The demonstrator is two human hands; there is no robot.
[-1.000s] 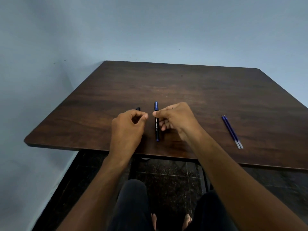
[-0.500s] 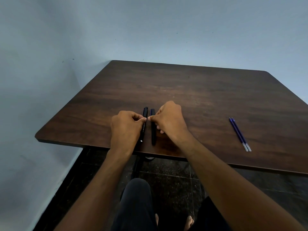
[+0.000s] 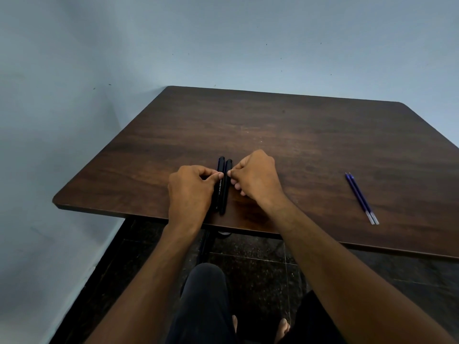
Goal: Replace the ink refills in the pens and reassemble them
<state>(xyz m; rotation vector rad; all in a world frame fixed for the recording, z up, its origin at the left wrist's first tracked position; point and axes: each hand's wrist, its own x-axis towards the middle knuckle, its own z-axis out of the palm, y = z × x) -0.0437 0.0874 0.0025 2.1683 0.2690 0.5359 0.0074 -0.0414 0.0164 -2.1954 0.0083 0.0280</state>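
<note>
Two dark pens lie side by side on the brown table (image 3: pixel 310 150), pointing away from me: the left pen (image 3: pixel 220 184) with white lettering and the right pen (image 3: pixel 225 192). My left hand (image 3: pixel 191 192) rests beside the left pen, thumb and forefinger pinched against its barrel. My right hand (image 3: pixel 258 177) touches the right pen from the other side with its fingertips. Two blue ink refills (image 3: pixel 361 198) with clear ends lie together on the table far to the right, away from both hands.
The table stands in a corner between pale blue walls. Its near edge (image 3: pixel 248 229) runs just behind my wrists. Below it are my knees, bare feet and a dark speckled floor.
The two pens, apart a second ago, now lie pressed together between my hands. Both hands closed in on them; the view has shifted slightly.
</note>
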